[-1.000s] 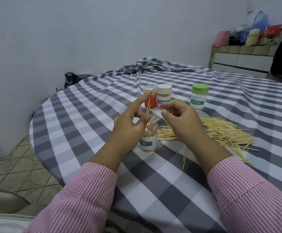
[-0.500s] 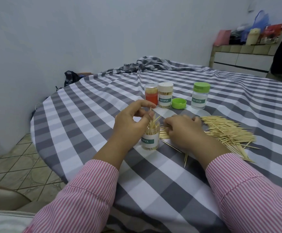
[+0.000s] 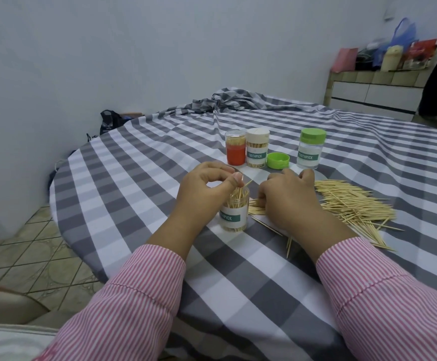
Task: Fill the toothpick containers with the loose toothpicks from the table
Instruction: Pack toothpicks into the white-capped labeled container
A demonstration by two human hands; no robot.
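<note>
Filling the open clear plastic toothpick jar with the white-and-green label (image 3: 234, 213); the pile is mostly still out on the worktop.

Left hand (image 3: 207, 190) is over the jar mouth, grip pinched on toothpicks standing in it. Right hand (image 3: 286, 196) is down on the heap of loose pale wooden toothpicks (image 3: 352, 204), at 3 o'clock of the jar, fingers curled into the sticks; can't tell if that grip has closed on any. Green-capped clear jar (image 3: 311, 148), cream-capped jar (image 3: 257, 148), orange-bottomed jar (image 3: 236, 148) and loose green cap (image 3: 278, 160) sit at 12 o'clock. Risks: jar is light and unbraced, so a nudge tips it; splayed sticks jam the mouth; strays near the grey-and-white checked worktop (image 3: 139, 178) edge roll off.
</note>
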